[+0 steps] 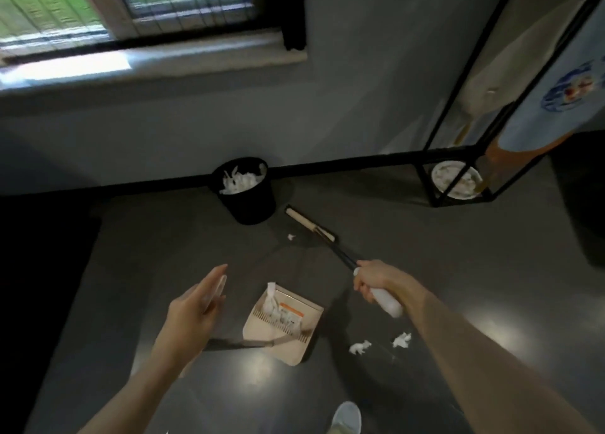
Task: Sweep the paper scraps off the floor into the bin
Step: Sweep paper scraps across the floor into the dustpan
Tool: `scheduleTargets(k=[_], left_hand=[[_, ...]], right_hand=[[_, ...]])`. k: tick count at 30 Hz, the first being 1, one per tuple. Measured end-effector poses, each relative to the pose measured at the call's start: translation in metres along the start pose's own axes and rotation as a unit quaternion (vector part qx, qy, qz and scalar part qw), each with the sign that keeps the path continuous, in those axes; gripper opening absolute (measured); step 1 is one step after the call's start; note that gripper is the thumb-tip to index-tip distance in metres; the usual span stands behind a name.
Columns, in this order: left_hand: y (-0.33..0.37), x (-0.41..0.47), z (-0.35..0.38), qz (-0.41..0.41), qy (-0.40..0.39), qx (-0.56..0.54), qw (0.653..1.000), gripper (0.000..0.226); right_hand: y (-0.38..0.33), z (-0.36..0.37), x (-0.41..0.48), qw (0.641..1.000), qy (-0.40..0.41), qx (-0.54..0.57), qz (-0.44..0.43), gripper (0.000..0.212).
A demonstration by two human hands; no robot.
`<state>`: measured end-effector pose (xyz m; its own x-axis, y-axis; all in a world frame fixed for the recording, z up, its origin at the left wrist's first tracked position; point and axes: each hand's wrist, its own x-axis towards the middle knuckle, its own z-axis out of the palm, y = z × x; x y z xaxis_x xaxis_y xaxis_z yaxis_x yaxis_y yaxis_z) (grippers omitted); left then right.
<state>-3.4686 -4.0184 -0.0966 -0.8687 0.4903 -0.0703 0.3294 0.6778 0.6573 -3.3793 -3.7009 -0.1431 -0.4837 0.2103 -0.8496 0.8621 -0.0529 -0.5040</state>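
My right hand (371, 278) grips the white handle of a broom whose head (309, 225) rests on the dark floor just right of the black bin (247, 201). The bin stands against the wall and holds white paper scraps. A beige dustpan (296, 338) lies on the floor between my hands, with several scraps (278, 309) in it and its dark handle pointing left. My left hand (196, 309) hovers open above the floor, left of the dustpan, holding nothing. Loose scraps lie on the floor: one small scrap (290, 236) by the broom head, two (359, 348) (402, 339) right of the dustpan.
A black metal frame stand (458, 185) with a white round dish inside stands at the right by the wall. A window with a sill (147, 63) is above the bin. My shoe (347, 417) shows at the bottom edge.
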Motion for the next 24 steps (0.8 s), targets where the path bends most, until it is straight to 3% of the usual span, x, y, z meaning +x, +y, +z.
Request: scheduleTargets(k=[2, 5, 10, 13, 16, 20, 24], left_hand=[[-0.019, -0.008, -0.003, -0.011, 0.018, 0.002, 1.0, 0.058], [-0.042, -0.011, -0.005, 0.003, 0.027, 0.025, 0.999, 0.059], [-0.054, 0.003, -0.018, 0.016, 0.04, 0.049, 0.998, 0.055], [-0.057, -0.002, -0.025, 0.003, 0.031, 0.019, 0.999, 0.053], [-0.063, -0.015, -0.033, 0.02, 0.021, -0.012, 1.0, 0.048], [-0.062, -0.049, -0.04, 0.095, -0.027, -0.014, 0.995, 0.044], [-0.059, -0.095, -0.039, 0.106, -0.078, -0.047, 0.99, 0.043]], right_hand=[[-0.008, 0.016, 0.013, 0.995, -0.003, -0.103, -0.015, 0.061], [-0.007, 0.041, 0.017, 0.973, 0.006, -0.233, -0.006, 0.075], [0.018, 0.08, -0.02, 0.956, -0.071, -0.286, 0.007, 0.072], [0.041, 0.098, -0.051, 0.979, -0.118, -0.136, 0.095, 0.057], [0.055, 0.101, -0.093, 0.979, -0.127, -0.014, 0.157, 0.034], [0.085, 0.112, -0.158, 0.969, -0.134, 0.124, 0.165, 0.056], [0.133, 0.136, -0.213, 0.968, -0.067, 0.219, 0.104, 0.067]])
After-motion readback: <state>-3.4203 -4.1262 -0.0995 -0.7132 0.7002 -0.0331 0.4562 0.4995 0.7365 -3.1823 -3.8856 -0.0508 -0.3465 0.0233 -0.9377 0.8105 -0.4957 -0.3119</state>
